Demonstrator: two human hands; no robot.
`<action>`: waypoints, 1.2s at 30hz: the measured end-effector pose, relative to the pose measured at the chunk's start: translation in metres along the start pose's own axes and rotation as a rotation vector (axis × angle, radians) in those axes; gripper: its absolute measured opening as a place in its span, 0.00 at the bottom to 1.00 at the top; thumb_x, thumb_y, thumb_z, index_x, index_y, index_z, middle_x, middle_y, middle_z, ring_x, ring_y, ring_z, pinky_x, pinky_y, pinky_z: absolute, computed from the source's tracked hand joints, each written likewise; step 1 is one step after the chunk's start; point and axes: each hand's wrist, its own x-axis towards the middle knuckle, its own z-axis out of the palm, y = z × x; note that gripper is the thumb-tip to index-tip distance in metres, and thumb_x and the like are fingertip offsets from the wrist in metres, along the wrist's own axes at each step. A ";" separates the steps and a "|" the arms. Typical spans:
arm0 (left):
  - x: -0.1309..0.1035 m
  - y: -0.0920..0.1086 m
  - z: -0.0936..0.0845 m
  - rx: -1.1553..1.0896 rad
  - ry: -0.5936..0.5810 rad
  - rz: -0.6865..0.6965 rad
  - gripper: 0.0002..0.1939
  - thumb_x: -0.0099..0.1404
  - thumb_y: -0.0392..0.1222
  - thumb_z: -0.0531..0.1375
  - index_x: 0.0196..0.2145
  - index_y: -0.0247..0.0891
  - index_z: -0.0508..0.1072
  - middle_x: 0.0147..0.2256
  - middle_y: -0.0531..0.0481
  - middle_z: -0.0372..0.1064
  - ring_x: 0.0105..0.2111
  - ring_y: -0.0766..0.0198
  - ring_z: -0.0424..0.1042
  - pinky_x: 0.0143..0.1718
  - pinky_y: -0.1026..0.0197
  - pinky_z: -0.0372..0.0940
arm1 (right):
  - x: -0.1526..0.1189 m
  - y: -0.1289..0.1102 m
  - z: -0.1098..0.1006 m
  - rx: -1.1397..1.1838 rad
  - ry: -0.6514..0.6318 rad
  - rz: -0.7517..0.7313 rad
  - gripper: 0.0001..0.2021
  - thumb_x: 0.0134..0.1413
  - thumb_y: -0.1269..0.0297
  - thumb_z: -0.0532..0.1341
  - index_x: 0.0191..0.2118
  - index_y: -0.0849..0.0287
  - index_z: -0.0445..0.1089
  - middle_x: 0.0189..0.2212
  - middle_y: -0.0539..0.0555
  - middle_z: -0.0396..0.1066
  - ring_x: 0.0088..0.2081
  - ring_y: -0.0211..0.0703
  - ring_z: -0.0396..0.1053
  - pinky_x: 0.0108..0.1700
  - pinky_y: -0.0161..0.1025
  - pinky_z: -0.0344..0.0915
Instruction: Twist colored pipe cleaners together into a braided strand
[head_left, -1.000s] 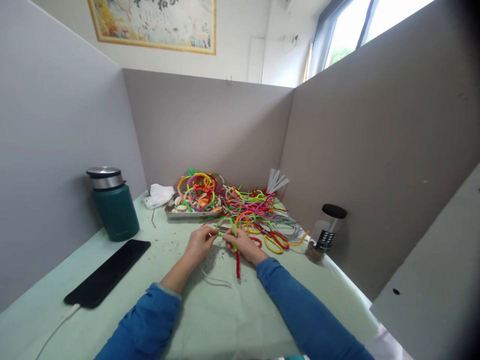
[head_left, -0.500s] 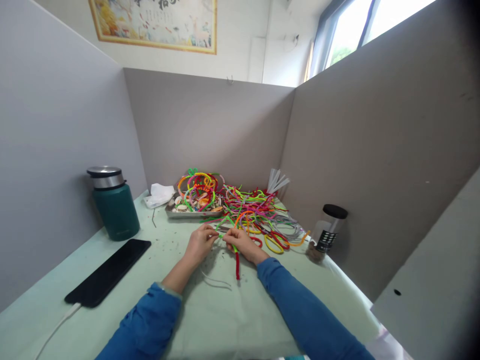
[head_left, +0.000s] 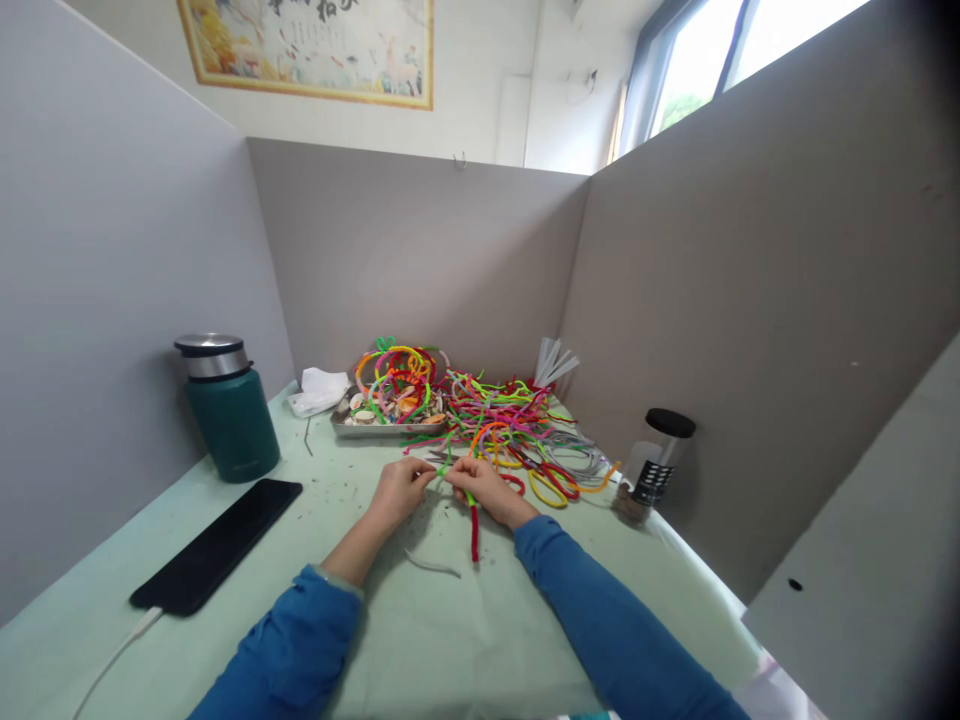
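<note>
Both hands meet over the middle of the table. My left hand (head_left: 403,490) pinches a green pipe cleaner (head_left: 442,472) between thumb and fingertips. Close beside it, my right hand (head_left: 484,485) is closed on the same green piece, its fingertips nearly touching the left ones. A red pipe cleaner end (head_left: 475,535) hangs down below my right hand, with a bit of yellow-green above it; how it joins the green piece is hidden. Partly behind the hands lie scissors (head_left: 514,484) with red handles. A grey strand (head_left: 431,567) lies on the table between my forearms.
A metal tray (head_left: 386,430) with shells and bent colourful loops stands at the back, beside a heap of pipe cleaners (head_left: 502,405). Left are a green bottle (head_left: 231,420), a phone (head_left: 217,545) and white tissue (head_left: 321,388). A black-lidded jar (head_left: 654,465) stands right.
The green strand above my fingers has shifted from a bent shape leaning left to a more upright one. Both hands stay almost in place.
</note>
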 end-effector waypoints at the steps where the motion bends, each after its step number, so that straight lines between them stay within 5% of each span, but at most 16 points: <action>1: 0.000 0.000 0.000 0.009 -0.002 0.000 0.09 0.55 0.42 0.56 0.27 0.38 0.76 0.21 0.50 0.70 0.26 0.63 0.67 0.29 0.65 0.55 | 0.000 0.000 0.000 0.000 -0.001 -0.005 0.13 0.45 0.56 0.61 0.28 0.62 0.64 0.18 0.46 0.62 0.19 0.31 0.57 0.22 0.29 0.52; 6: 0.000 -0.001 -0.001 -0.017 -0.064 -0.034 0.13 0.56 0.46 0.55 0.25 0.36 0.74 0.16 0.52 0.66 0.20 0.66 0.64 0.26 0.65 0.54 | 0.001 0.003 -0.001 0.011 -0.016 -0.025 0.11 0.46 0.58 0.60 0.28 0.62 0.64 0.18 0.46 0.61 0.19 0.30 0.57 0.21 0.29 0.51; 16: -0.002 -0.004 0.000 -0.501 -0.274 -0.328 0.15 0.52 0.50 0.58 0.23 0.33 0.67 0.10 0.57 0.57 0.11 0.72 0.55 0.16 0.68 0.50 | -0.002 -0.004 0.002 -0.035 -0.025 -0.003 0.11 0.46 0.58 0.61 0.26 0.62 0.63 0.16 0.45 0.61 0.18 0.30 0.56 0.21 0.29 0.52; 36: -0.003 -0.007 0.004 -0.465 -0.343 -0.332 0.17 0.52 0.52 0.57 0.22 0.34 0.63 0.10 0.57 0.56 0.09 0.73 0.54 0.13 0.68 0.48 | -0.003 -0.006 0.005 -0.136 -0.038 -0.001 0.09 0.46 0.60 0.60 0.27 0.61 0.63 0.16 0.45 0.62 0.16 0.30 0.55 0.19 0.28 0.51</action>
